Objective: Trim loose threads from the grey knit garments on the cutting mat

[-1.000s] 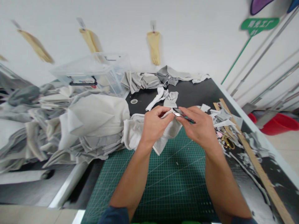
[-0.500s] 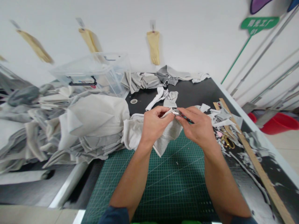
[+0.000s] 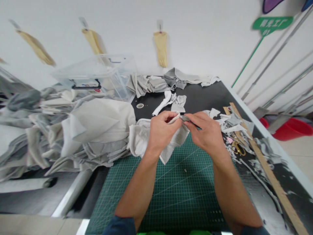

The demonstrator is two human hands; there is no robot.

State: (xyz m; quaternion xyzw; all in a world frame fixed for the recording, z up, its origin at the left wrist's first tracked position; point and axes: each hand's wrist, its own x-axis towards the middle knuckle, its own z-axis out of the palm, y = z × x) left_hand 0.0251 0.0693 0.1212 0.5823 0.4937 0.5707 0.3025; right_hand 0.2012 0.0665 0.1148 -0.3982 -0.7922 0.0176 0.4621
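Observation:
My left hand [image 3: 162, 129] pinches the edge of a light grey piece of fabric [image 3: 168, 151], which hangs below the fingers over the mat. My right hand [image 3: 206, 130] is closed around small metal thread snips [image 3: 185, 118]; most of their handle is hidden in the palm. The tips of the snips touch the fabric edge right beside my left thumb. Both hands are raised over the far part of the green cutting mat [image 3: 181, 195].
To the left lies a large heap of grey cloth pieces [image 3: 102, 120], with a clear plastic box [image 3: 95, 73] behind. On the right are fabric scraps [image 3: 232, 125], gold-handled scissors [image 3: 237, 148] and a long wooden strip [image 3: 269, 173]. A tape roll [image 3: 140, 106] sits farther back.
The snips have turned slightly at the fabric edge, and the hanging fabric has shifted a little to the left. Both hands stay nearly in place.

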